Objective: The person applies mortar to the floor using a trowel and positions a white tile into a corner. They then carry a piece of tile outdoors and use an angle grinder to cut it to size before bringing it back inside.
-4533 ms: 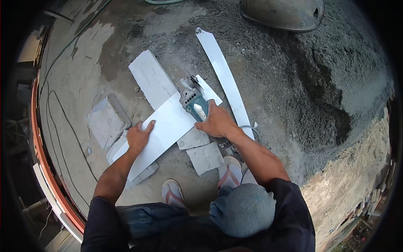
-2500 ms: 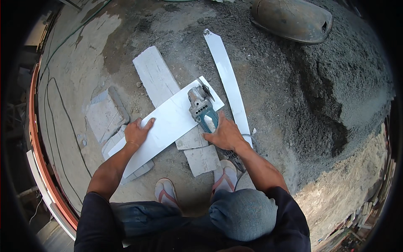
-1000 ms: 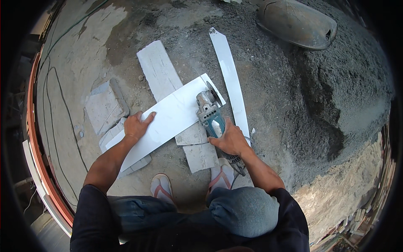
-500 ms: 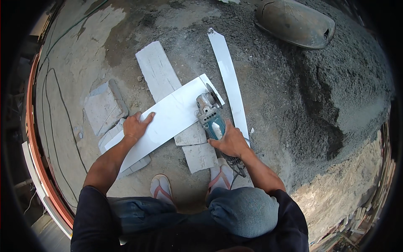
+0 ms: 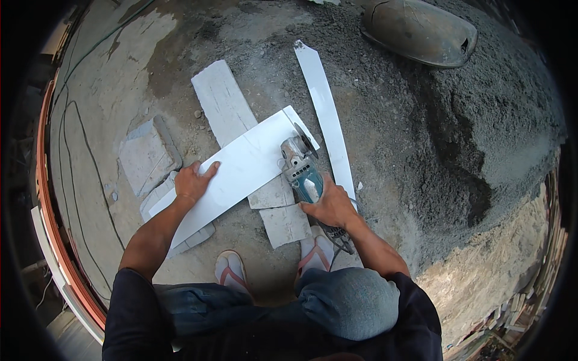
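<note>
My right hand is wrapped round the body of a teal and grey angle grinder. Its thin cutting disc stands on edge at the right end of a long white tile. Along that end a dark, narrow line crosses the tile near its edge. My left hand grips the tile's far-left edge, thumb lying on the glossy face and the other fingers partly hidden. Beneath the tile, grey blocks prop it off the ground. Just to the right lies a separate long white strip.
Farther left sits a squarish grey block. Dark cables run along the concrete at the left. A pile of wet grey mortar or sand spreads on the right, with an overturned basin-like shell on it. My sandalled feet are close below the tile.
The whole view has shifted slightly. The grinder's disc stays at the tile's right end, with hardly any visible movement, and both hands keep their holds.
</note>
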